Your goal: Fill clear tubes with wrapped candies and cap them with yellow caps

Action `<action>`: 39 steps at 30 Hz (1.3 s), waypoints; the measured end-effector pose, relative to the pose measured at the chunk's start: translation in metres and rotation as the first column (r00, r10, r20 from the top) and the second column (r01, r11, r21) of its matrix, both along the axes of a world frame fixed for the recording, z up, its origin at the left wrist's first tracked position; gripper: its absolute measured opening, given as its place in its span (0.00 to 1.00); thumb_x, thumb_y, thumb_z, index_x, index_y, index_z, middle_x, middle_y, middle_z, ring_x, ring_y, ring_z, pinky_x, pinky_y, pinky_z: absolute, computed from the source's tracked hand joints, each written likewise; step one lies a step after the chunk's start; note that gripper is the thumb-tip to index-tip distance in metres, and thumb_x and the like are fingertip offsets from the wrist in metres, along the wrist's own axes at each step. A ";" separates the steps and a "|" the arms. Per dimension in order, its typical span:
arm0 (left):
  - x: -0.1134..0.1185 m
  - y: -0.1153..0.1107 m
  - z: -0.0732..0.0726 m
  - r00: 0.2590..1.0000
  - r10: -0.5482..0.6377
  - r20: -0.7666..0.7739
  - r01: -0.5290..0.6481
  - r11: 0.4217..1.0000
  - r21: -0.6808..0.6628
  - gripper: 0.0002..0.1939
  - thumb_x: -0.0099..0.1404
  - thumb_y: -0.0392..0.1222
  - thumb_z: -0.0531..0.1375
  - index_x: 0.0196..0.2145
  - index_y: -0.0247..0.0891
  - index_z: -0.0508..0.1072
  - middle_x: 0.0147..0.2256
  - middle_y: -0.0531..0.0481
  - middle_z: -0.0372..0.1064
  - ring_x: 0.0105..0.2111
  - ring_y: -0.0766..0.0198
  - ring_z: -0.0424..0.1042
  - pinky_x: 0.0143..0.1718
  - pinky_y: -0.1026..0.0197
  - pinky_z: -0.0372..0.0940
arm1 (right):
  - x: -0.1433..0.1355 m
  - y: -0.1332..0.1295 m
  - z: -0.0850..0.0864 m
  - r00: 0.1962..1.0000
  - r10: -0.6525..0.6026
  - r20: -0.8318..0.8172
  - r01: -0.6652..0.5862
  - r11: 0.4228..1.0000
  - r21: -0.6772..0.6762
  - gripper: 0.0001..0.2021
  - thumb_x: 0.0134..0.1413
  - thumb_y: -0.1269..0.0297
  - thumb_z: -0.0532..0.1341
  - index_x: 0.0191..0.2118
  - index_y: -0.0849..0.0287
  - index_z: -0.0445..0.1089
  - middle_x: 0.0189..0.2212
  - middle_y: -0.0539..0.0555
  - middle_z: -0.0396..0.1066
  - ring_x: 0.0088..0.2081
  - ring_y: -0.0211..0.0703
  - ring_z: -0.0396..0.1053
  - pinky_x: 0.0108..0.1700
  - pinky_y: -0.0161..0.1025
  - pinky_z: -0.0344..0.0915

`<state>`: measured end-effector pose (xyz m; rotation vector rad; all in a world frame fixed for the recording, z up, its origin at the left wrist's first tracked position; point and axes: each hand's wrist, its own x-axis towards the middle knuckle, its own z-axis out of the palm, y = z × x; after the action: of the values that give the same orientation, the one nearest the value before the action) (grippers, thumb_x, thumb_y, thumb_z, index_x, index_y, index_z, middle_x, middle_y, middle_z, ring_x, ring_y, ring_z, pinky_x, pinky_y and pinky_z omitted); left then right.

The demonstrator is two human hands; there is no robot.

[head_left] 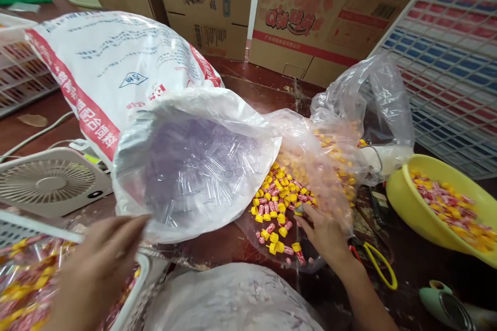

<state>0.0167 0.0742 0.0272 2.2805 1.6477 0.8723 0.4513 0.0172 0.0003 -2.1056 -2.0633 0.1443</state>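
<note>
My right hand (pixel 324 230) reaches into a pile of small red-and-white patterned pieces with yellow caps (pixel 277 194). Its fingertips close on one yellow-capped piece, with something small and grey at the tip. The pile spills from a clear plastic bag (pixel 298 137). My left hand (pixel 97 269) is smeared by motion above a white basket (pixel 143 274) of yellow-and-red filled tubes; its fingers and anything in them are unclear. Between the hands, a white woven sack (pixel 132 62) lies with its mouth facing me, holding many clear plastic tubes (pixel 202 170).
A yellow bowl (pixel 411 212) of similar pieces stands at right, near yellow-handled scissors (pixel 378 266). A small fan (pixel 54 181) lies at left. Cardboard boxes (pixel 303 46) and a white wire rack (pixel 446 72) stand behind. A pale cloth-like surface (pixel 229 300) lies nearest me.
</note>
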 end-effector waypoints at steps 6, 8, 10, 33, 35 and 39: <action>0.089 0.057 -0.007 0.767 -0.373 -0.522 0.414 0.909 -0.043 0.20 0.66 0.25 0.51 0.46 0.39 0.77 0.37 0.41 0.72 0.36 0.53 0.70 0.34 0.55 0.67 | -0.018 -0.003 0.022 0.872 -0.028 -0.489 0.077 0.994 0.080 0.10 0.62 0.56 0.61 0.34 0.56 0.69 0.33 0.55 0.75 0.35 0.49 0.76 0.39 0.44 0.74; 0.099 0.071 -0.009 0.757 -0.392 -0.522 0.428 0.902 -0.057 0.18 0.66 0.25 0.53 0.45 0.40 0.77 0.39 0.41 0.72 0.38 0.52 0.70 0.35 0.54 0.68 | -0.031 -0.006 0.026 0.722 -0.056 -0.689 0.143 0.987 0.069 0.10 0.60 0.55 0.64 0.40 0.56 0.70 0.37 0.56 0.78 0.37 0.49 0.78 0.41 0.45 0.76; 0.100 0.070 -0.010 0.815 -0.407 -0.413 0.429 0.902 -0.044 0.14 0.69 0.31 0.54 0.46 0.41 0.76 0.44 0.40 0.73 0.41 0.51 0.71 0.40 0.51 0.68 | -0.048 -0.007 0.027 0.561 -0.028 -0.827 0.186 0.978 0.093 0.12 0.58 0.56 0.66 0.45 0.55 0.70 0.40 0.56 0.80 0.40 0.49 0.79 0.43 0.45 0.78; 0.154 -0.021 0.004 0.432 0.380 0.818 0.717 0.405 -0.567 0.14 0.56 0.42 0.67 0.39 0.38 0.71 0.30 0.54 0.69 0.30 0.66 0.68 0.35 0.63 0.66 | -0.120 0.011 0.029 0.775 0.541 -0.327 -0.413 0.824 0.388 0.30 0.50 0.50 0.70 0.54 0.59 0.63 0.49 0.64 0.73 0.56 0.59 0.69 0.63 0.60 0.61; 0.146 -0.007 0.004 0.624 0.134 0.770 0.611 0.530 -0.588 0.09 0.55 0.37 0.63 0.36 0.38 0.71 0.28 0.55 0.66 0.28 0.66 0.65 0.32 0.64 0.63 | -0.101 0.014 0.036 0.777 0.545 -0.316 -0.471 0.835 0.284 0.37 0.50 0.47 0.70 0.60 0.60 0.60 0.58 0.65 0.67 0.63 0.60 0.62 0.65 0.60 0.58; 0.117 0.038 0.004 0.974 -0.213 0.072 0.225 0.915 -0.334 0.15 0.60 0.31 0.52 0.38 0.40 0.76 0.34 0.49 0.67 0.28 0.62 0.65 0.28 0.61 0.57 | -0.037 0.010 0.042 0.951 0.208 -0.228 -0.155 0.961 0.229 0.19 0.62 0.56 0.64 0.54 0.58 0.66 0.51 0.62 0.72 0.55 0.56 0.69 0.56 0.52 0.67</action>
<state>0.1334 0.1127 0.0309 2.1388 1.3670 0.5239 0.4142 0.0272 0.0421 -1.6795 -2.0202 0.1997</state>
